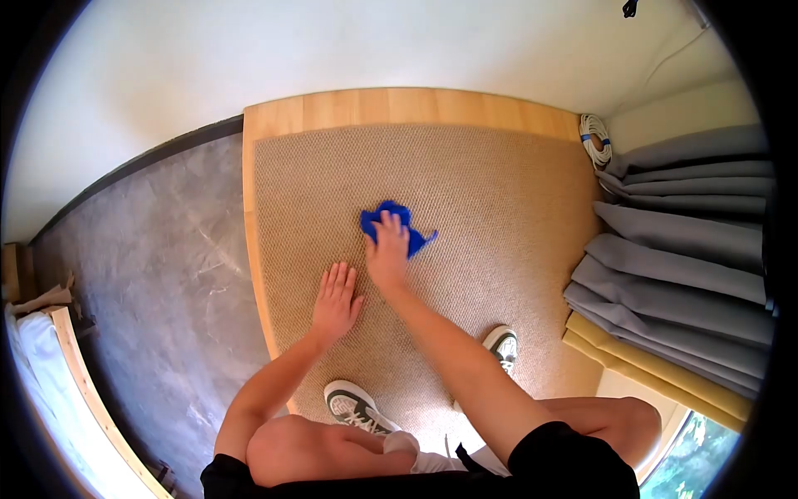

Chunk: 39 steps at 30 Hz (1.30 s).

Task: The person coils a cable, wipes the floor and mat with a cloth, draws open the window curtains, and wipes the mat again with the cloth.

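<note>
A blue cloth (418, 241) lies bunched on the beige woven carpet (490, 200). My right hand (388, 254) rests on top of the cloth and presses it to the carpet, with the fingers spread and pointing away from me. Part of the cloth is hidden under the palm. To the left of it and a little nearer to me, my left hand (335, 308) lies flat on the bare carpet, fingers stretched out, holding nothing.
Wooden edging (366, 108) borders the carpet at the back and left. A grey floor (166, 266) lies to the left. Coiled white cable (595, 141) sits at the back right corner, beside grey curtains (682, 249). My shoes (353, 405) are near the front.
</note>
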{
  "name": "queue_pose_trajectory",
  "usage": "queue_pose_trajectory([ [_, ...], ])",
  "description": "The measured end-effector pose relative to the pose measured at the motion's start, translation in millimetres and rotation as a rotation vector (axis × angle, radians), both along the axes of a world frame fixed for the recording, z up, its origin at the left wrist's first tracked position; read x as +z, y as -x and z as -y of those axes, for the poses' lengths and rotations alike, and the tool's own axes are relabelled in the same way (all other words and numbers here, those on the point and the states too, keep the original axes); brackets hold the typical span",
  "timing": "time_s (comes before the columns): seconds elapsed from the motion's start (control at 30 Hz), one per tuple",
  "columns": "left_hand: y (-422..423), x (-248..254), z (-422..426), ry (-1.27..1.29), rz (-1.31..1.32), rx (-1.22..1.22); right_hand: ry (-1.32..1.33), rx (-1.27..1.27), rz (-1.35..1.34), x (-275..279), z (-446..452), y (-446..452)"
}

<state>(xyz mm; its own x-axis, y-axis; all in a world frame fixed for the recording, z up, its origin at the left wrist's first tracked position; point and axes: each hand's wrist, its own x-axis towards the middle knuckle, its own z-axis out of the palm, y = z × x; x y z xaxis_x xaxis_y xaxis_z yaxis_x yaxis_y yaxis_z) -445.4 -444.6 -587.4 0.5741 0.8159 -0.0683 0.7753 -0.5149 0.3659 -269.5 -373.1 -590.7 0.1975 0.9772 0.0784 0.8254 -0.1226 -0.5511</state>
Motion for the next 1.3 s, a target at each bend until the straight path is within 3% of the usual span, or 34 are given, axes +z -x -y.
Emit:
queue_pose_trajectory([
  [0.1, 5, 6, 6, -0.02, 0.053, 0.053, -0.053, 0.085, -0.347, 13, -12, 29],
  [0.17, 8, 11, 0, 0.012, 0.012, -0.007, 0.031, -0.183, -0.655, 50, -13, 15],
  [0.23, 11, 10, 2, 0.007, -0.002, -0.015, 0.174, -0.43, -0.671, 70, -16, -26],
  [0.3, 9, 10, 2, -0.008, -0.002, -0.021, 0.042, -0.331, -0.784, 53, -13, -70],
  [0.33, 10, 9, 3, -0.002, -0.007, -0.022, 0.045, -0.319, -0.785, 39, -13, -83],
  [0.4, 10, 8, 3, -0.001, -0.019, -0.02, -0.063, -0.039, -0.006, 8, -15, -96],
  [0.47, 11, 4, 3, 0.021, 0.029, -0.018, -0.001, 0.017, 0.094, -3, -24, -84],
  [0.53, 14, 3, 2, 0.023, 0.04, -0.023, 0.016, -0.103, 0.291, -2, -30, -62],
  [0.6, 16, 3, 2, 0.032, 0.056, -0.026, 0.002, -0.138, 0.269, -10, -39, -48],
  [0.67, 16, 7, 2, 0.015, -0.007, -0.05, -0.088, -0.152, 0.021, -22, -41, -40],
  [0.8, 12, 13, 1, 0.033, 0.0, -0.024, -0.155, 0.051, -0.093, -22, -39, 44],
  [0.9, 15, 12, -3, 0.25, -0.197, -0.148, -0.125, 0.234, -0.283, -17, -40, 136],
  [0.97, 16, -11, 2, 0.025, -0.078, -0.111, -0.085, 0.35, -0.452, -12, -41, 197],
  [1.03, 17, -16, 3, -0.028, -0.012, -0.086, 0.149, 0.369, -0.792, 9, -46, 235],
  [1.07, 17, -17, 5, -0.08, 0.058, -0.067, 0.153, 0.371, -0.795, 23, -48, 237],
  [1.13, 18, -15, 4, -0.041, 0.047, -0.077, 0.319, 0.155, -1.105, 43, -49, 236],
  [1.17, 20, -14, 2, -0.013, 0.037, -0.087, 0.202, 0.154, -1.119, 32, -48, 227],
  [1.23, 18, -5, 2, -0.021, -0.053, -0.114, 0.141, 0.144, -1.037, 62, -46, 179],
  [1.3, 19, 5, -1, -0.037, -0.135, -0.141, -0.103, 0.168, -0.651, 63, -41, 133],
])
